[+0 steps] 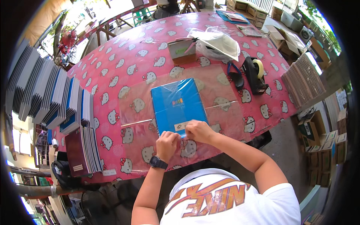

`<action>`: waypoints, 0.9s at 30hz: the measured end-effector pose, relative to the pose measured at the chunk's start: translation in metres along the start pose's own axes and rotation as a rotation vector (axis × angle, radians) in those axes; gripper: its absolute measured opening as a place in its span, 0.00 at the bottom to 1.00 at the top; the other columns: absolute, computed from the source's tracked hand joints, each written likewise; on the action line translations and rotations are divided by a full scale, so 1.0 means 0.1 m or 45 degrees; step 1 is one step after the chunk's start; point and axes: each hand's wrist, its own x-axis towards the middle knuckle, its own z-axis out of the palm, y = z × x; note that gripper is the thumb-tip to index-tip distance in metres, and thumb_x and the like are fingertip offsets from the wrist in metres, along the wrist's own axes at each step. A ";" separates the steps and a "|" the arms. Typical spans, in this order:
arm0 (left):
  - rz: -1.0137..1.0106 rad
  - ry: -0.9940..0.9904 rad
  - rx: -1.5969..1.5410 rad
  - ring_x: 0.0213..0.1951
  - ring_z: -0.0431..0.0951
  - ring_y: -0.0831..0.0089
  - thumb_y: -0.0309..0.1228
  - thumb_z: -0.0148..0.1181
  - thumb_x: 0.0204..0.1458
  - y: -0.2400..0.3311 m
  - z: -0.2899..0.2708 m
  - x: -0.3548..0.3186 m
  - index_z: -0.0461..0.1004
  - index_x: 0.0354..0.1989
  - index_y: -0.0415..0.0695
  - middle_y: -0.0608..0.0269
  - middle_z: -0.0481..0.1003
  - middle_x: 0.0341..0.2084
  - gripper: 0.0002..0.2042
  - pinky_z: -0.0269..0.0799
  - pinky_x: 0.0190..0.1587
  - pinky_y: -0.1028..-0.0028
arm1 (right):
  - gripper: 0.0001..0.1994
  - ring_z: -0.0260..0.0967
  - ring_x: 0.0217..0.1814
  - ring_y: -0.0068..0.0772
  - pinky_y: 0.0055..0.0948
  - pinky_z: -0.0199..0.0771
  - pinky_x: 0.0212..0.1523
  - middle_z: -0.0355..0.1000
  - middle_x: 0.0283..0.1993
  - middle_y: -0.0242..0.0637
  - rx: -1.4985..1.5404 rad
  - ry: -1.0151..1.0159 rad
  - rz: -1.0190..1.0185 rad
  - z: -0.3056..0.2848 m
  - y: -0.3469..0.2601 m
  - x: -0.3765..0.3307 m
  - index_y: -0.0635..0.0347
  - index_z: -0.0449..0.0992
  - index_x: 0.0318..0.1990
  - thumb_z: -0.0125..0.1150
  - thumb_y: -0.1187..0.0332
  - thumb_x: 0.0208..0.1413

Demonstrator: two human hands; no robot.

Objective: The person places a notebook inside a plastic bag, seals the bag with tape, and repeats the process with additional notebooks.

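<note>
- Blue notebook (pixel 174 92) in clear film (pixel 183 136) lies mid-table on pink cover (pixel 122 82); hands hide part of its near edge.
- Left hand (pixel 167 145) and right hand (pixel 200 131) pinch film there, fingertips partly concealed.
- Beyond, milky bag (pixel 204 48) obscures its contents.
- Left, stacked notebooks (pixel 40 88) overlap, most covers hidden.

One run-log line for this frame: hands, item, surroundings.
left hand: notebook's near edge | right hand: same edge | blue notebook: flat | tape dispenser: farther right
</note>
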 end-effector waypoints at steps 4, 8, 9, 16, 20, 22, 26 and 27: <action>-0.427 -0.061 0.249 0.36 0.71 0.60 0.35 0.72 0.28 0.11 -0.14 0.24 0.71 0.40 0.44 0.57 0.72 0.33 0.26 0.68 0.35 0.67 | 0.23 0.69 0.40 0.44 0.37 0.69 0.39 0.71 0.32 0.42 0.032 -0.159 0.467 -0.16 0.14 0.29 0.59 0.69 0.33 0.73 0.62 0.29; -0.844 0.110 -0.249 0.51 0.66 0.55 0.41 0.75 0.21 -0.29 0.09 0.05 0.47 0.60 0.35 0.44 0.65 0.49 0.55 0.63 0.52 0.68 | 0.17 0.71 0.34 0.47 0.38 0.71 0.35 0.73 0.28 0.43 -0.023 -0.265 0.611 -0.21 0.13 0.55 0.60 0.71 0.27 0.70 0.61 0.34; -1.066 -0.039 -0.345 0.52 0.66 0.56 0.39 0.75 0.24 -0.14 0.09 0.18 0.46 0.59 0.29 0.40 0.64 0.50 0.53 0.63 0.53 0.67 | 0.17 0.71 0.34 0.47 0.38 0.71 0.35 0.73 0.28 0.43 -0.030 -0.249 0.647 -0.20 0.24 0.51 0.60 0.71 0.27 0.70 0.61 0.34; -1.033 0.147 -0.368 0.46 0.71 0.62 0.34 0.74 0.25 -0.19 0.08 0.01 0.53 0.56 0.30 0.46 0.69 0.46 0.47 0.67 0.48 0.69 | 0.06 0.71 0.27 0.34 0.30 0.68 0.30 0.71 0.24 0.42 0.159 0.640 0.346 -1.19 0.60 -0.08 0.64 0.75 0.26 0.59 0.69 0.45; -1.080 0.142 -0.454 0.46 0.71 0.63 0.32 0.73 0.26 0.00 0.08 0.14 0.52 0.57 0.30 0.48 0.68 0.46 0.46 0.66 0.49 0.70 | 0.11 0.65 0.43 0.44 0.38 0.64 0.46 0.71 0.33 0.44 -0.729 1.328 0.891 -2.27 1.95 -1.14 0.64 0.74 0.35 0.57 0.65 0.48; -1.070 0.130 -0.469 0.47 0.70 0.62 0.32 0.73 0.27 -0.03 0.12 0.14 0.51 0.58 0.30 0.48 0.67 0.47 0.47 0.65 0.50 0.70 | 0.19 0.62 0.50 0.44 0.39 0.59 0.52 0.72 0.38 0.44 -0.276 1.120 1.337 -2.48 2.30 -1.40 0.63 0.76 0.37 0.56 0.54 0.49; -1.116 0.104 -0.507 0.50 0.69 0.61 0.33 0.73 0.27 -0.07 0.16 0.15 0.49 0.59 0.30 0.46 0.66 0.49 0.49 0.64 0.52 0.70 | 0.18 0.63 0.51 0.41 0.37 0.59 0.53 0.74 0.35 0.43 -0.083 0.863 1.530 -2.49 2.51 -1.31 0.62 0.77 0.33 0.58 0.54 0.48; -1.116 0.109 -0.500 0.50 0.69 0.61 0.33 0.73 0.27 -0.07 0.13 0.15 0.49 0.59 0.30 0.46 0.66 0.49 0.49 0.64 0.52 0.70 | 0.16 0.65 0.49 0.41 0.37 0.61 0.51 0.74 0.34 0.42 0.157 0.882 1.488 -2.47 2.52 -1.24 0.62 0.78 0.32 0.59 0.56 0.48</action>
